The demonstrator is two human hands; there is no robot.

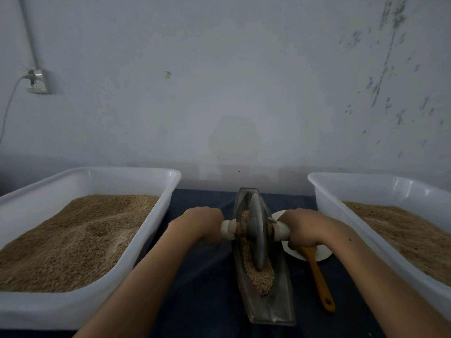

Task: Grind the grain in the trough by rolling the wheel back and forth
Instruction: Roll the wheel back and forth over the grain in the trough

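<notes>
Head view looks down over a dark counter (202, 284) set against a pale, scuffed wall (244, 81). Nearest the camera, two bare forearms reach forward from the bottom edge. A large white tub (56, 311) full of tan grain sits on the left of the counter, and a second white tub (380, 245), also holding grain, sits on the right; the narrow metal trough (278, 301) lies between them, running lengthwise away from the person. Just right of the trough an orange-handled utensil (319, 281) lies with its far end on a small white dish (322, 252), which sits close beside the trough and under the right wrist. Grain (260, 276) lies heaped in the near and middle part of the trough. The grey wheel (257, 230) stands upright on edge in that grain, about midway along the trough. A pale axle handle (228, 230) passes through its centre and sticks out to both sides. The left hand (202, 224) has its fingers curled round the left end of the handle, the right hand (299, 228) grips the right end, so the wheel sits directly between the two fists. Farther off, on the wall at upper left, a socket (39, 81) holds a plug with a cable trailing down
</notes>
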